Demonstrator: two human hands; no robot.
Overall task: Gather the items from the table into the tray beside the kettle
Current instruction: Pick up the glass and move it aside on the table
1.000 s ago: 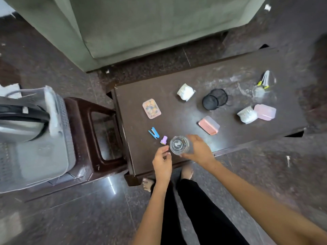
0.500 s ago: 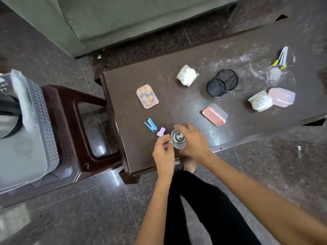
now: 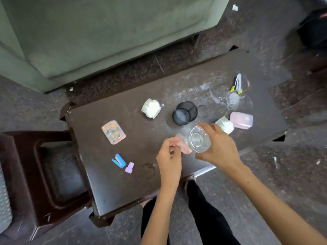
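Observation:
My right hand (image 3: 219,151) grips a clear drinking glass (image 3: 200,141), held just above the dark brown table (image 3: 115,191). My left hand (image 3: 169,156) pinches the left edge of a salmon-pink box (image 3: 184,148) that the glass partly hides. Loose on the table lie a patterned box (image 3: 113,132), a blue clip (image 3: 118,160), a small purple piece (image 3: 129,167), two white jars (image 3: 151,108) (image 3: 227,126), a black mesh cup (image 3: 184,113) on its side and a pale pink box (image 3: 241,120). Only a grey corner of the tray (image 3: 3,200) shows at the left edge; the kettle is out of view.
A dark brown plastic stool (image 3: 44,174) stands left of the table and carries the tray. A clear glass with yellow-handled tools (image 3: 234,96) stands at the table's far right. A green sofa (image 3: 106,32) fills the back. My legs are under the table's near edge.
My right hand has lifted the glass and carried it right, over the salmon-pink box. My left hand left the purple piece and moved to that box. The view shifted right, hiding the kettle.

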